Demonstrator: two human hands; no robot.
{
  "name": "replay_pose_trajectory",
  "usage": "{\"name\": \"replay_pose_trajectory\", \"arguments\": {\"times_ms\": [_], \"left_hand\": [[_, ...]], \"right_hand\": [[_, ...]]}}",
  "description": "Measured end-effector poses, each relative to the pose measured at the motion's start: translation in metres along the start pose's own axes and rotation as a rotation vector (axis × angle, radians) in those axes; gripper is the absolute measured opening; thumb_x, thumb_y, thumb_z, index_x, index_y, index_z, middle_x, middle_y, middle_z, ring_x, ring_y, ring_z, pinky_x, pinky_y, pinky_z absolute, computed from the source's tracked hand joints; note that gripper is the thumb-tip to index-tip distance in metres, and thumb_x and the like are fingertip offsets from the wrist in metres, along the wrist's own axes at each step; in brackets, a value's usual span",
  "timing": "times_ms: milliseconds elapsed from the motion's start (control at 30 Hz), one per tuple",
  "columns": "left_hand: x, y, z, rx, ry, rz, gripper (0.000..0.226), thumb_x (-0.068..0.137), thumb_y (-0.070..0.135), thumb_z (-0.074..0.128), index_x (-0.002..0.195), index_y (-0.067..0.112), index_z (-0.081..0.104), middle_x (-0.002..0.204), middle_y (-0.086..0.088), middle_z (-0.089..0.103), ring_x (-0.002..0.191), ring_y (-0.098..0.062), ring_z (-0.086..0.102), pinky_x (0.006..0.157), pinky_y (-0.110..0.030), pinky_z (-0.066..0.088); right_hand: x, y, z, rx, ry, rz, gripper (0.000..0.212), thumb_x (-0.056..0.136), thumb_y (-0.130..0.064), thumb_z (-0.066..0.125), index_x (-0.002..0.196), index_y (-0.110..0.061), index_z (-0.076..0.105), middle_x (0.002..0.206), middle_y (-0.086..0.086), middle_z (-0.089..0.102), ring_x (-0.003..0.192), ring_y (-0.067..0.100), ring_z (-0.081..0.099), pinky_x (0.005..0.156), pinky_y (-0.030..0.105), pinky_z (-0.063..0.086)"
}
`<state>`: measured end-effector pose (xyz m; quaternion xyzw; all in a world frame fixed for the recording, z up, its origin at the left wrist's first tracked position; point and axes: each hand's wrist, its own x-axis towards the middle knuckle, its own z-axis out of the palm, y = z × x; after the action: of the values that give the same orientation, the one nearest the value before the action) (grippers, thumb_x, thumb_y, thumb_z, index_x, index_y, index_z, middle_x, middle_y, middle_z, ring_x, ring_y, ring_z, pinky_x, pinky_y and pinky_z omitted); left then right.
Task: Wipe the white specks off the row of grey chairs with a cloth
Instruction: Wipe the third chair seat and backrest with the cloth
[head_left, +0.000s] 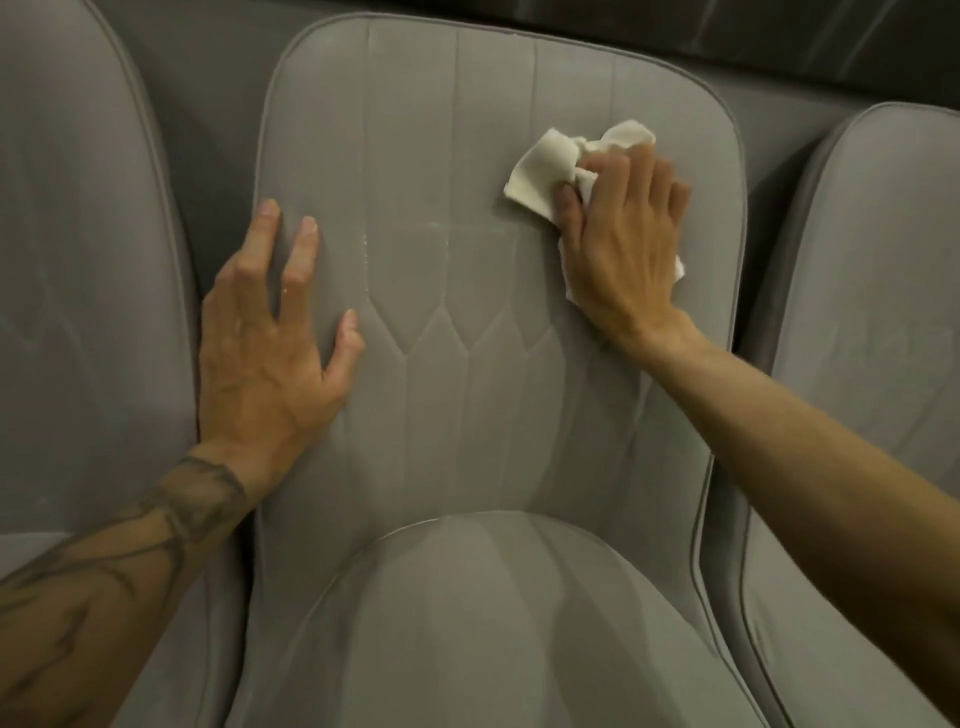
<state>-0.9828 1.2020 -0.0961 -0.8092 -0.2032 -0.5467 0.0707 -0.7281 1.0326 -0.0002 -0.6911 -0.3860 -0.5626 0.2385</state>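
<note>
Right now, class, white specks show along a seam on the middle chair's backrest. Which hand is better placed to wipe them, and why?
Right. The right hand presses the cloth against the backrest; the left hand lies nearer the specks but is bare.

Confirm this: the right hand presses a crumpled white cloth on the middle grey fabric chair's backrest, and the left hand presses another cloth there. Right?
No: the head view shows the left hand bare on the middle grey fabric chair; only the right hand presses the crumpled white cloth there.
</note>
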Motion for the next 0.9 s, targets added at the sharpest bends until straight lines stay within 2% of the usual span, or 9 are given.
{"name": "replay_pose_trajectory", "arguments": {"times_ms": [100, 233, 300, 367, 467, 567, 700, 800, 900], "left_hand": [[-0.001, -0.001, 0.002, 0.007, -0.001, 0.007, 0.071, 0.103, 0.042, 0.051, 0.163, 0.015, 0.026, 0.167, -0.019, 0.023, 0.143, -0.041, 0.037, 0.114, -0.047, 0.033], [-0.001, -0.002, 0.001, 0.010, 0.005, 0.007, 0.071, 0.102, 0.041, 0.052, 0.163, 0.015, 0.026, 0.168, -0.018, 0.023, 0.143, -0.040, 0.037, 0.115, -0.046, 0.032], [-0.001, -0.001, 0.000, 0.009, 0.007, 0.000, 0.071, 0.102, 0.041, 0.051, 0.163, 0.015, 0.027, 0.168, -0.018, 0.024, 0.143, -0.039, 0.037, 0.115, -0.045, 0.032], [0.000, 0.001, -0.001, 0.007, 0.007, -0.005, 0.070, 0.102, 0.041, 0.051, 0.163, 0.015, 0.027, 0.168, -0.019, 0.024, 0.144, -0.038, 0.036, 0.116, -0.045, 0.032], [-0.001, 0.000, -0.001, 0.018, 0.009, -0.005, 0.070, 0.102, 0.041, 0.052, 0.163, 0.015, 0.027, 0.168, -0.018, 0.024, 0.144, -0.038, 0.037, 0.115, -0.046, 0.033], [-0.001, 0.001, 0.000, 0.020, 0.011, -0.003, 0.070, 0.102, 0.041, 0.052, 0.162, 0.014, 0.027, 0.168, -0.019, 0.024, 0.144, -0.038, 0.037, 0.115, -0.046, 0.033], [-0.001, 0.001, -0.001, 0.022, 0.002, -0.005, 0.070, 0.102, 0.040, 0.052, 0.162, 0.014, 0.027, 0.168, -0.020, 0.024, 0.145, -0.039, 0.037, 0.115, -0.046, 0.032], [-0.001, 0.002, -0.003, 0.018, 0.000, -0.013, 0.071, 0.102, 0.040, 0.053, 0.162, 0.014, 0.027, 0.168, -0.019, 0.024, 0.145, -0.038, 0.036, 0.115, -0.046, 0.033], [-0.001, 0.003, -0.002, 0.012, 0.005, -0.016, 0.071, 0.102, 0.041, 0.053, 0.163, 0.015, 0.026, 0.168, -0.019, 0.024, 0.143, -0.038, 0.037, 0.114, -0.046, 0.032]], "right_hand": [[-0.033, -0.010, 0.005, -0.025, 0.009, 0.034, 0.027, 0.106, -0.043, 0.039, 0.108, -0.017, 0.047, 0.104, 0.013, 0.056, 0.090, 0.028, 0.044, 0.078, 0.040, 0.032], [-0.122, -0.022, -0.011, 0.053, -0.227, -0.194, 0.024, 0.104, -0.037, 0.044, 0.110, -0.014, 0.050, 0.101, 0.014, 0.057, 0.085, 0.031, 0.048, 0.078, 0.042, 0.035], [-0.125, -0.019, -0.016, 0.050, -0.274, -0.254, 0.027, 0.105, -0.039, 0.041, 0.110, -0.014, 0.051, 0.101, 0.013, 0.059, 0.084, 0.032, 0.051, 0.079, 0.041, 0.035], [-0.094, -0.013, -0.012, 0.031, -0.204, -0.225, 0.029, 0.106, -0.039, 0.036, 0.111, -0.015, 0.051, 0.102, 0.015, 0.058, 0.086, 0.032, 0.048, 0.079, 0.042, 0.034], [-0.046, -0.007, 0.001, -0.015, -0.022, -0.034, 0.025, 0.106, -0.040, 0.040, 0.110, -0.017, 0.048, 0.104, 0.011, 0.053, 0.089, 0.026, 0.040, 0.078, 0.038, 0.030], [-0.074, -0.015, 0.009, -0.022, 0.010, 0.038, 0.023, 0.105, -0.038, 0.043, 0.109, -0.015, 0.047, 0.103, 0.012, 0.053, 0.087, 0.027, 0.040, 0.077, 0.040, 0.031], [-0.161, -0.027, 0.000, 0.041, -0.203, -0.287, 0.021, 0.099, -0.029, 0.054, 0.112, -0.012, 0.051, 0.097, 0.015, 0.060, 0.083, 0.031, 0.046, 0.075, 0.042, 0.034], [-0.177, -0.023, -0.013, 0.036, -0.339, -0.533, 0.021, 0.094, -0.026, 0.065, 0.112, -0.013, 0.061, 0.096, 0.010, 0.063, 0.078, 0.031, 0.057, 0.075, 0.039, 0.040], [-0.130, -0.019, -0.008, 0.039, -0.234, -0.352, 0.020, 0.099, -0.029, 0.050, 0.112, -0.013, 0.054, 0.100, 0.012, 0.059, 0.083, 0.031, 0.052, 0.077, 0.040, 0.034]]}}
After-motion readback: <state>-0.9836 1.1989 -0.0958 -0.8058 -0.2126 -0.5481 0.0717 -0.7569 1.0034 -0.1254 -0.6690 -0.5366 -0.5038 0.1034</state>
